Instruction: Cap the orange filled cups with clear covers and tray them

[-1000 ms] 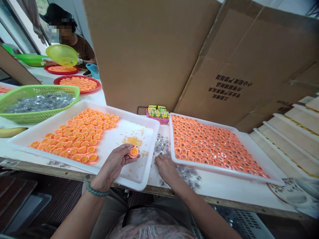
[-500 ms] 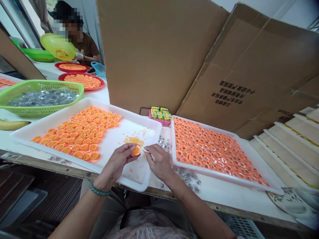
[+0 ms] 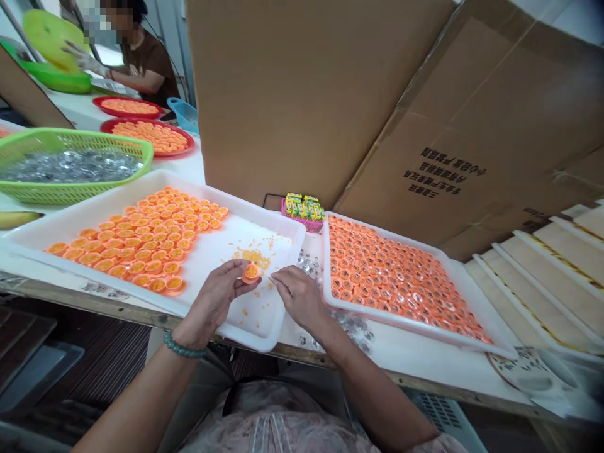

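Note:
My left hand [image 3: 218, 294] is closed on a small round orange cup [image 3: 251, 273], held tilted toward me over the white tray [image 3: 198, 303]. Yellow-orange bits show inside the cup. Just to its right, my right hand [image 3: 302, 297] has thumb and forefinger pinched together; what sits between them is too small to make out. Loose yellow-orange bits [image 3: 255, 258] lie scattered on the tray beyond my hands. Many similar orange cups [image 3: 141, 242] fill the tray's left part.
On the right, another white tray [image 3: 507, 348] holds orange cups with clear tops. Clear pieces [image 3: 353, 330] lie between the trays. A pink basket [image 3: 309, 224] of yellow packets stands behind. Cardboard [image 3: 302, 94] walls the back. A green basket [image 3: 141, 151] stands left; a co-worker [image 3: 151, 63] sits beyond.
My view has shifted slightly. My left hand keeps the cup, now tilted a little differently. The right fingers have closed more tightly beside it. The co-worker's yellow-green basin has moved left and up.

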`<state>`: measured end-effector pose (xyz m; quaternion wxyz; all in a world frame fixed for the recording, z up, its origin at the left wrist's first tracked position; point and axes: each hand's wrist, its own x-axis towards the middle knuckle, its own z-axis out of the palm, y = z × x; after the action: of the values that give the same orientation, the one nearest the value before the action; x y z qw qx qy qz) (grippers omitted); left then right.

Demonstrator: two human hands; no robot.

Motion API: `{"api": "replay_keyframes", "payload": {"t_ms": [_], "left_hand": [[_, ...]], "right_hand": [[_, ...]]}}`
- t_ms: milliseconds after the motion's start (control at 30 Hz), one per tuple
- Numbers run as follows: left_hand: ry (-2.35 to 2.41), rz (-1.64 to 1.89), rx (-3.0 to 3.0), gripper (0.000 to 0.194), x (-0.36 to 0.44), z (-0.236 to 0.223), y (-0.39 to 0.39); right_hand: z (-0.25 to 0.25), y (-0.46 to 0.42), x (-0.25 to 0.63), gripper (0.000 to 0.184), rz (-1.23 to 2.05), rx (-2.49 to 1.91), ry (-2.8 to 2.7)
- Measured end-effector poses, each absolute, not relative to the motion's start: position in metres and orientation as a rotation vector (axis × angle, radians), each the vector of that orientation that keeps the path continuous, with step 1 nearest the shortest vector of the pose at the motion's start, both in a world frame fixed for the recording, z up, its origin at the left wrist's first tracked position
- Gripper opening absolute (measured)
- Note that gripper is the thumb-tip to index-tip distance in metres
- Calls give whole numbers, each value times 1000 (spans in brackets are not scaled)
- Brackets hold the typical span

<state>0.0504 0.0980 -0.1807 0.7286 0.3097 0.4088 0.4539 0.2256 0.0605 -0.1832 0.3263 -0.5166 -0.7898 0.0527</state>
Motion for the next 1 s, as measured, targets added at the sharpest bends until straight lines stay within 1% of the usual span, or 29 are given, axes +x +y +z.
{"api": "replay_keyframes", "payload": {"t_ms": [100, 200, 267, 367, 467, 600, 767, 900, 1000], "left_hand": [[908, 987, 686, 24, 50, -180, 98], [961, 938, 710, 31, 50, -180, 99], [989, 925, 735, 34, 51, -181, 99], [1040, 959, 787, 34, 51, -182, 99], [1092, 968, 800, 35, 51, -181, 99], [1073, 980, 770, 32, 52, -178, 98], [1052, 943, 754, 29, 53, -179, 100], [1023, 958, 770, 20, 51, -184, 101], [1000, 955, 783, 18, 51, -185, 101]], "right_hand": [[-178, 58, 249, 21, 119, -1421, -2023], [-174, 47, 276, 24, 4, -1621, -1913], [-177, 37, 285, 25, -14, -1838, -1986], [-193, 26, 282, 23, 70, -2068, -2229], [-213, 26, 269, 16, 79, -2062, -2382], [-227, 31, 263, 18, 93, -2037, -2461], [-232, 31, 267, 14, 104, -2052, -2392], [-233, 25, 266, 12, 114, -2009, -2344], [-234, 18, 266, 11, 146, -1944, -2312]]}}
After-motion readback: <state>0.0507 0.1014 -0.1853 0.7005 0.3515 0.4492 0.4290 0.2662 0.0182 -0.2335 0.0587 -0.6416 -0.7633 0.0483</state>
